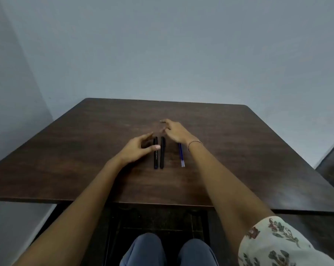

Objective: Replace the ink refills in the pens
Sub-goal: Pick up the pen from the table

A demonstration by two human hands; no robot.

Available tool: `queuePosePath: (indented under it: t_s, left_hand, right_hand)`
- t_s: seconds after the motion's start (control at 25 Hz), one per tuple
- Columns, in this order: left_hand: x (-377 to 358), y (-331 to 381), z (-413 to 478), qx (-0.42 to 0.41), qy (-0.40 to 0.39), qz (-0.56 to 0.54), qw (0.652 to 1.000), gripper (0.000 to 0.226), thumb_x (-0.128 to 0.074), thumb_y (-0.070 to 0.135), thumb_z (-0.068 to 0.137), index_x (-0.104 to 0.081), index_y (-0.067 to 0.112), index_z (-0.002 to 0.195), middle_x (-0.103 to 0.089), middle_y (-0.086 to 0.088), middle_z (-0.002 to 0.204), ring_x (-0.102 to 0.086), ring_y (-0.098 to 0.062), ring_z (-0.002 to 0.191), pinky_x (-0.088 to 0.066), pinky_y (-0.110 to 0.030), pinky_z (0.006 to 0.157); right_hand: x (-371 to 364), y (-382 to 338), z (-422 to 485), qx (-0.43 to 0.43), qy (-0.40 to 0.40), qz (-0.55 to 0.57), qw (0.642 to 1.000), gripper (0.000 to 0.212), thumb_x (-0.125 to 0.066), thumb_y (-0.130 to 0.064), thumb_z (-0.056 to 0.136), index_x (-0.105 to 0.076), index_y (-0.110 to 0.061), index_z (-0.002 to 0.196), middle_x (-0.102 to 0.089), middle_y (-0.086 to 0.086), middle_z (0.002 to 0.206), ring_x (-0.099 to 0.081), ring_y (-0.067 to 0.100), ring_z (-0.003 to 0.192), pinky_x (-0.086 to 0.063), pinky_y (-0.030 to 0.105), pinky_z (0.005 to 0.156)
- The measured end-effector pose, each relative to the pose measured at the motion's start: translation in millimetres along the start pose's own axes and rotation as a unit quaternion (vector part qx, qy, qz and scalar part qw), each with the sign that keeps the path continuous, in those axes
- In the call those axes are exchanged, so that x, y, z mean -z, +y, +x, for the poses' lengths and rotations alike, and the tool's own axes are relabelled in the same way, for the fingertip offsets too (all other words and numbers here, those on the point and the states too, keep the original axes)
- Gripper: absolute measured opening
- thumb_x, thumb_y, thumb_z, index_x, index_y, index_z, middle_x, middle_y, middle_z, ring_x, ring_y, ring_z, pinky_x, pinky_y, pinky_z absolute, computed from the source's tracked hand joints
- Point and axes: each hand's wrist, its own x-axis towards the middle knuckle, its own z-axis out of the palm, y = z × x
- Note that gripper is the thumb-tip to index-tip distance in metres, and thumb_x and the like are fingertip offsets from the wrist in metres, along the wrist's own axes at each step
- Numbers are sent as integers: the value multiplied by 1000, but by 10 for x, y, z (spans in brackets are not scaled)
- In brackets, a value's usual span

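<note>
Two black pens lie side by side on the dark wooden table [239, 150], pointing away from me: the left pen [155, 158] and the right pen [162, 153]. A blue ink refill [181, 155] with a clear end lies to their right, partly hidden under my right wrist. My left hand [137, 148] hovers at the left pen with fingers spread, its thumb over the pen's barrel. My right hand [174, 131] floats above the pens' far ends, fingers apart and holding nothing.
A pale wall stands right behind the table's far edge. The table's near edge runs just above my knees [170, 250]. A dark doorway or panel [333, 166] shows at the right.
</note>
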Motion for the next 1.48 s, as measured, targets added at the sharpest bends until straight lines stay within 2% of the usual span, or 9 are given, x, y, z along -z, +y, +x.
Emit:
queuePosePath:
  t_s: [0.24, 0.48, 0.6, 0.72, 0.8, 0.96, 1.16, 1.28, 1.48]
  left_hand:
    - [47, 14, -82, 14, -82, 60, 995, 139, -76, 71, 39, -4, 29, 150, -12, 2, 157, -15, -14, 143, -19, -28, 111]
    - [84, 33, -85, 22, -120, 110, 986, 137, -85, 53, 49, 9, 31, 148, -6, -2, 158, -9, -18, 145, -15, -33, 114]
    - [93, 45, -78, 26, -116, 109, 987, 136, -85, 50, 51, 9, 30, 148, -7, -2, 158, -10, -19, 144, -16, -31, 113]
    - [78, 46, -78, 27, -107, 117, 987, 136, -85, 50, 52, 9, 30, 148, -7, -3, 158, -10, -20, 144, -16, -32, 113]
    - [65, 42, -82, 30, -97, 119, 988, 135, -85, 50, 52, 8, 29, 148, -8, -4, 158, -11, -21, 144, -17, -33, 113]
    - [54, 18, -92, 24, -62, 115, 991, 135, -85, 53, 50, 4, 28, 149, -7, -2, 158, -11, -21, 144, -18, -33, 112]
    - [58, 11, -90, -35, -9, 118, 992, 139, -84, 55, 47, 7, 28, 149, 6, 3, 158, 5, -14, 144, -7, -35, 115]
    - [82, 136, 17, -88, 37, 126, 987, 136, -80, 61, 49, 9, 31, 148, 11, 6, 157, 9, -12, 143, -3, -38, 114]
    - [102, 404, 287, -186, 57, 166, 967, 135, -75, 63, 53, 13, 25, 147, 15, 3, 156, 18, -11, 142, 8, -42, 116]
  right_hand:
    - [-15, -1, -31, -5, -27, 5, 1000, 50, -37, -4, 96, -31, -10, 145, -63, 10, 125, -54, 23, 120, -36, 28, 101]
    - [-85, -26, -30, -22, 3, 58, 998, 47, -39, -2, 94, -38, -9, 141, -68, 8, 117, -57, 19, 116, -37, 29, 102]
    - [-106, -56, -57, -14, 7, 60, 998, 46, -39, -2, 93, -41, -10, 138, -69, 6, 114, -65, 2, 82, -45, 26, 83]
    - [-138, -73, -67, -4, 13, 60, 998, 45, -39, -1, 93, -42, -10, 137, -70, 5, 112, -47, -5, 39, -41, 20, 60]
    - [-150, -91, -81, -5, 18, 64, 998, 45, -38, 0, 93, -43, -9, 137, -70, 7, 114, -52, -6, 45, -45, 24, 65]
    - [-167, -88, -98, -26, 24, 83, 996, 43, -36, 2, 93, -45, -8, 134, -68, 9, 116, -61, 24, 110, -43, 32, 94]
    - [-45, -133, -63, 27, 34, 39, 998, 36, -41, -4, 96, -47, -11, 131, -68, 10, 116, -61, 5, 69, -43, 21, 71]
    - [188, -182, -32, 50, 102, 102, 988, 34, -56, -16, 94, -48, -11, 127, -66, 10, 116, -67, 18, 89, -53, 29, 84]
    - [491, -182, -56, 60, 176, 271, 944, 53, -72, -5, 81, -45, -11, 127, -60, 13, 117, -71, 31, 81, -61, 37, 71]
